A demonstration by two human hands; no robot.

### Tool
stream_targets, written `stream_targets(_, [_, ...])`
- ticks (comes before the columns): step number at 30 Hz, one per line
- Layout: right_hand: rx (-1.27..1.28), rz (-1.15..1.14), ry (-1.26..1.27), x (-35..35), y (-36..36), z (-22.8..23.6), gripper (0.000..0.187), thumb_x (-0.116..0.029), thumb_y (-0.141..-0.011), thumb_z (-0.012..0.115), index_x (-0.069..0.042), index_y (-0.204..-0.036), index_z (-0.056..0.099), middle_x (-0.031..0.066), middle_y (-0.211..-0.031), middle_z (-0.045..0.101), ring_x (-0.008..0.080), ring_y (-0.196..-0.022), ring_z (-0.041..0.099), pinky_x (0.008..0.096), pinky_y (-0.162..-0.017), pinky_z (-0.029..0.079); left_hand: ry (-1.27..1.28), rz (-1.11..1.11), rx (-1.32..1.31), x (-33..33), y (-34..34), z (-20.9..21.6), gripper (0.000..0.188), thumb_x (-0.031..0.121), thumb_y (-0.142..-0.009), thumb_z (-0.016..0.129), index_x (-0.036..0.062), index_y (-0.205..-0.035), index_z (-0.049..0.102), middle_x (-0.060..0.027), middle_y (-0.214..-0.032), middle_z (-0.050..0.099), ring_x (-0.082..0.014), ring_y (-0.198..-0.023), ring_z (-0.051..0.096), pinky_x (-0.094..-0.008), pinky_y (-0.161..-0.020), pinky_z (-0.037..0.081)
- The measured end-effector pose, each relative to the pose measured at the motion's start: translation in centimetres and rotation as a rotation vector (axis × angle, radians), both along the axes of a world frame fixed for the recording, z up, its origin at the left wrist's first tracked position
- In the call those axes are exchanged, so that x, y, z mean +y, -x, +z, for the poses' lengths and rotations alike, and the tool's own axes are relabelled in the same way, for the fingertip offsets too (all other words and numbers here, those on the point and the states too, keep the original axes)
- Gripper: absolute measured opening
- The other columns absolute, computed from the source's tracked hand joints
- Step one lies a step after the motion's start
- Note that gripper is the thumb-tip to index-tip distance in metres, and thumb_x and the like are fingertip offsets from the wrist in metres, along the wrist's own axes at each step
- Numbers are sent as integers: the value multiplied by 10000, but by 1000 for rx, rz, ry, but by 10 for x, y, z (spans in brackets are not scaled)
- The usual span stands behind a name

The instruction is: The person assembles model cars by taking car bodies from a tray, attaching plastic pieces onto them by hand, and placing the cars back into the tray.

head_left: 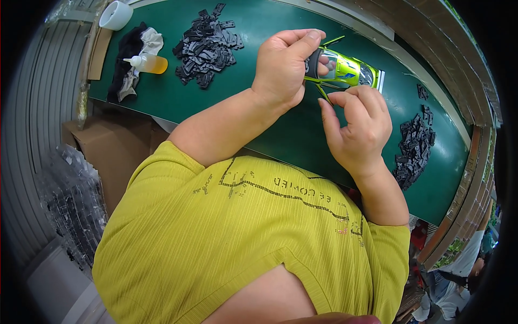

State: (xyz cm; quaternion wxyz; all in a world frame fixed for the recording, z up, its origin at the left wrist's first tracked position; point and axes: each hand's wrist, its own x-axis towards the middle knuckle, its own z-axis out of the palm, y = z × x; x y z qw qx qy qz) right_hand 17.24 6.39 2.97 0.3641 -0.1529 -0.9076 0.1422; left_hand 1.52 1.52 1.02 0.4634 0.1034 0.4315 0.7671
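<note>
A lime-green toy car (349, 69) with clear windows and a door standing out on each side is up over the table. My left hand (283, 67) is closed around its dark end, some fingertips showing through behind the windows. Beside the car's near side, my right hand (362, 124) has its thumb and forefinger at the tip of the swung-out near door (323, 93), closed on it in a pinch. The far door (333, 41) sticks out past my left thumb.
On the green table (243, 127) lie a pile of small black plastic parts (208, 48) at far left and another black pile (414, 148) at right. A bottle of amber liquid (148, 63) rests on dark and white cloths near a white roll (116, 15). Another person (467, 259) is at lower right.
</note>
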Motion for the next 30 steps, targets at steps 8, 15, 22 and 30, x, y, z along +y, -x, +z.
stream_targets(8, [128, 13, 375, 1, -2, -3, 195, 1, -743, 797, -9, -918, 713, 118, -823, 666, 247, -673, 658, 313, -597, 519, -119, -25, -180, -3, 15, 3, 214, 194, -981, 633, -5, -1058, 653, -93, -803, 660, -168, -640, 648, -282, -631, 577])
stream_targets(15, [148, 99, 259, 7, -1, -7, 173, 2, -735, 800, -8, -870, 691, 116, -785, 672, 251, -663, 658, 310, -575, 513, -61, -37, -132, -4, 8, 9, 246, 221, -997, 615, 6, -1110, 655, -57, -786, 651, -129, -612, 621, -252, -622, 538])
stream_targets(22, [83, 168, 204, 9, -3, -2, 144, 18, -742, 767, -13, -826, 654, 98, -729, 627, 264, -628, 630, 331, -553, 499, -64, -12, -81, -2, 0, 3, 250, 222, -999, 613, -4, -1097, 655, -73, -799, 650, -133, -619, 627, -252, -629, 549])
stream_targets(30, [89, 133, 176, 10, 7, -9, 130, 18, -757, 743, -24, -845, 658, 95, -746, 625, 265, -605, 623, 338, -536, 491, -10, 46, -112, 0, -10, 0, 242, 207, -997, 618, -14, -1091, 648, -84, -807, 641, -139, -644, 627, -263, -635, 563])
